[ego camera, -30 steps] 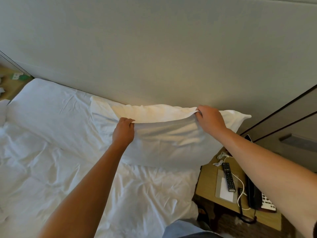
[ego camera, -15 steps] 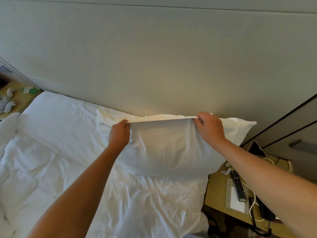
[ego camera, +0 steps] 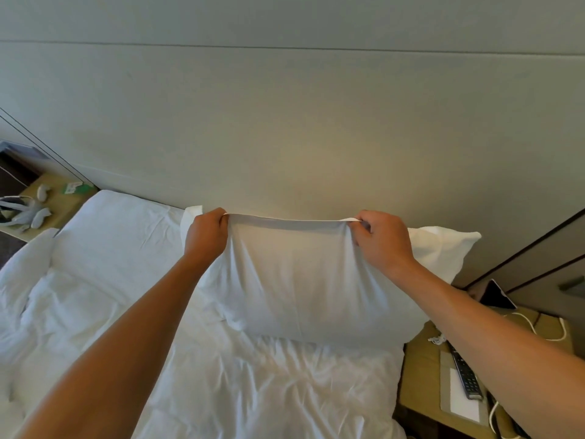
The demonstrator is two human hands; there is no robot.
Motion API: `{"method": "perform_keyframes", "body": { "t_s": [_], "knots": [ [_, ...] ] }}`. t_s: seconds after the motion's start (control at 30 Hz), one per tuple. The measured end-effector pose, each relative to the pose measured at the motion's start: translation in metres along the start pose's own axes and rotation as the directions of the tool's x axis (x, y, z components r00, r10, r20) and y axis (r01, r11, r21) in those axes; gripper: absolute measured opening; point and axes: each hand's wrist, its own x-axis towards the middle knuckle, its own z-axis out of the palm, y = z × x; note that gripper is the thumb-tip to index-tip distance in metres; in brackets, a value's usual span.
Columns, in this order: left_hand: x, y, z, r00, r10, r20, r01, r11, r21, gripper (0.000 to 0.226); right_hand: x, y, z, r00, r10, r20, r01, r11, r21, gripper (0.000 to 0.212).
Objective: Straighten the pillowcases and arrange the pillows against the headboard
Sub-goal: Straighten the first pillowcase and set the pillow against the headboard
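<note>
A white pillow in its pillowcase stands on its long edge on the bed, close to the padded grey headboard. My left hand pinches the top hem of the case near its left end. My right hand pinches the same hem near its right end, and the cloth runs taut between them. A second white pillow lies behind, its corner showing to the right of my right hand and a small corner showing at the left.
A rumpled white duvet covers the bed in front. A right bedside table carries a remote, cables and a dark tablet. A left bedside table holds white controllers and a green card.
Both hands have lifted the pillowcase's top hem higher and pulled it tight. The open flap that showed the pillow inside one second ago is shut now.
</note>
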Motion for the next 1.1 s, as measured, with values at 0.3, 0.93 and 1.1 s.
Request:
{"method": "perform_keyframes", "body": {
  "t_s": [0.3, 0.93, 1.1],
  "knots": [
    [0.011, -0.015, 0.02, 0.998, -0.054, 0.024, 0.056, 0.994, -0.094, 0.035, 0.003, 0.007, 0.039, 0.992, 0.115, 0.055, -0.12, 0.988, 0.093, 0.039],
    [0.071, 0.016, 0.078, 0.966, -0.159, 0.205, 0.19, 0.971, -0.144, 0.064, 0.083, 0.015, 0.067, 0.967, 0.256, 0.013, -0.256, 0.963, 0.088, 0.034],
    [0.002, 0.037, 0.141, 0.876, -0.171, 0.451, 0.27, 0.948, -0.167, 0.078, 0.088, 0.025, 0.06, 0.994, 0.102, 0.042, -0.099, 0.992, -0.078, 0.038]
  ]
}}
